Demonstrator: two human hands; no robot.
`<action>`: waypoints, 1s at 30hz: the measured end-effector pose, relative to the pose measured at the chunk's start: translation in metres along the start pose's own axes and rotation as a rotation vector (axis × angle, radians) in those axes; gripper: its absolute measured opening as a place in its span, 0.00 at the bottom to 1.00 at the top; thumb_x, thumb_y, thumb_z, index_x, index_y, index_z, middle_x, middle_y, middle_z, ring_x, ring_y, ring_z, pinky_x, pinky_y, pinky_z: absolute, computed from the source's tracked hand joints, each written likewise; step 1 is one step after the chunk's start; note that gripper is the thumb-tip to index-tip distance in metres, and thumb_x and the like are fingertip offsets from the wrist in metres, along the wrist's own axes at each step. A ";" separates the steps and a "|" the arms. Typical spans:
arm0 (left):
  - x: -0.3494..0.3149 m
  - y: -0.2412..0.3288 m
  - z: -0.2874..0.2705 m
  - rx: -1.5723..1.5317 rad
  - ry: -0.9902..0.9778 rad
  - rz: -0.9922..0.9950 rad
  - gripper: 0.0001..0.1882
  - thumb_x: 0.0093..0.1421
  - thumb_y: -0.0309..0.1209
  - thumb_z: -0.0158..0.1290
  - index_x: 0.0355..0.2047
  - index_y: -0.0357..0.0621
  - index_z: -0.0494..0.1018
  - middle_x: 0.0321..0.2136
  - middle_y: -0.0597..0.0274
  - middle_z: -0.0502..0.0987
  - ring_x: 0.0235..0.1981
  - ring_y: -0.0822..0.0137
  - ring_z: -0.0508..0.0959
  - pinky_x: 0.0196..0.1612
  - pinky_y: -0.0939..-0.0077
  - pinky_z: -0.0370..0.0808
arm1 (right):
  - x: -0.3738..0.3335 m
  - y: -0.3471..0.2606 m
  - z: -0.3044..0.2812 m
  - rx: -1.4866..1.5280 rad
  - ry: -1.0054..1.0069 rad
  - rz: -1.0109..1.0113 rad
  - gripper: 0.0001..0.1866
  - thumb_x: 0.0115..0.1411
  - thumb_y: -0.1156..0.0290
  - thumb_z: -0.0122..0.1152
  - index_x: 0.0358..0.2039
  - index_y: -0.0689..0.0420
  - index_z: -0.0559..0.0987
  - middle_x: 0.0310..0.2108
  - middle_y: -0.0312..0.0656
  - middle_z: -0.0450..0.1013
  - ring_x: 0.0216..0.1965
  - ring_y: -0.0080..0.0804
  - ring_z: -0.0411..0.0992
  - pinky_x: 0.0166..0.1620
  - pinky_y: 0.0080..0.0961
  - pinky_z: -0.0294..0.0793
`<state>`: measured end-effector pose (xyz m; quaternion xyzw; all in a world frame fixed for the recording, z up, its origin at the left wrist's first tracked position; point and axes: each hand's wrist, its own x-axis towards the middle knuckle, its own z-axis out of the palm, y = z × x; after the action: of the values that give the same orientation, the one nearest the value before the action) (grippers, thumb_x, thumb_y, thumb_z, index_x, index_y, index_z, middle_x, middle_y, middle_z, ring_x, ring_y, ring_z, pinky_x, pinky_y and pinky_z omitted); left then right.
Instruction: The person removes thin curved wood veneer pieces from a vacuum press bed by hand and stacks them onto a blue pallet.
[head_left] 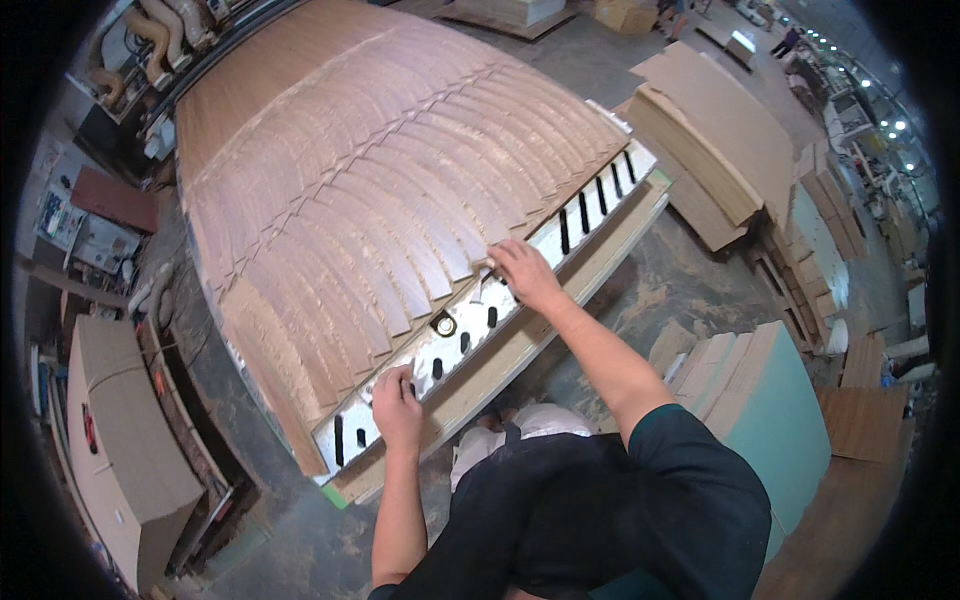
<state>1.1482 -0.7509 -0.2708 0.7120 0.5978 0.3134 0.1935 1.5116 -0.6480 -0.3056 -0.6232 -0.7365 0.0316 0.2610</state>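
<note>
A wide wood panel cut into many curved strips [440,240] covers the machine bed, with pale sawdust along the cuts. Along its near edge runs a white metal rail [425,355] with black slots and a round fitting [443,324]. My left hand [398,405] rests at the rail's left part, its fingers bent together; whatever lies under them is hidden. My right hand [525,275] reaches to the ends of the strips farther right. Its fingers are bent and pressed together at a strip end, and a small pale piece shows at the fingertips, too small to name.
A pale wooden ledge [520,350] runs along the rail, close to my body. Stacked boards [700,150] stand at the far right, with a green-sided board stack [765,420] near my right elbow. A large board stack [130,430] sits left. Sawdust lies on the floor [640,290].
</note>
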 end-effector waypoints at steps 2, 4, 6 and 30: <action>0.020 0.010 0.032 -0.024 0.006 0.085 0.11 0.63 0.20 0.58 0.45 0.42 0.81 0.44 0.50 0.84 0.47 0.46 0.82 0.52 0.54 0.79 | -0.010 0.006 0.001 -0.052 0.017 -0.064 0.28 0.67 0.66 0.65 0.66 0.51 0.72 0.62 0.43 0.70 0.67 0.50 0.68 0.68 0.47 0.69; 0.041 0.027 0.057 -0.054 0.003 0.159 0.11 0.65 0.22 0.57 0.47 0.45 0.81 0.44 0.51 0.84 0.46 0.46 0.82 0.49 0.55 0.79 | -0.010 0.006 0.002 -0.086 -0.001 -0.042 0.27 0.66 0.69 0.63 0.65 0.50 0.72 0.62 0.44 0.71 0.67 0.49 0.68 0.69 0.47 0.68; 0.057 0.035 0.085 -0.039 0.013 0.209 0.11 0.67 0.24 0.57 0.48 0.47 0.82 0.44 0.52 0.84 0.45 0.47 0.83 0.47 0.55 0.79 | -0.013 0.007 0.007 -0.093 -0.023 -0.020 0.26 0.66 0.71 0.60 0.64 0.50 0.73 0.61 0.44 0.72 0.65 0.48 0.69 0.68 0.46 0.68; 0.058 0.133 0.197 0.207 0.101 -0.203 0.14 0.61 0.19 0.57 0.48 0.38 0.79 0.38 0.46 0.82 0.43 0.41 0.80 0.49 0.51 0.76 | -0.034 0.124 -0.085 0.201 -0.008 -0.529 0.14 0.60 0.68 0.60 0.47 0.47 0.82 0.50 0.38 0.74 0.59 0.39 0.71 0.69 0.57 0.58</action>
<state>1.3839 -0.7035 -0.3150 0.6474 0.7048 0.2645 0.1193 1.6622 -0.6761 -0.2906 -0.3803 -0.8678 0.0377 0.3176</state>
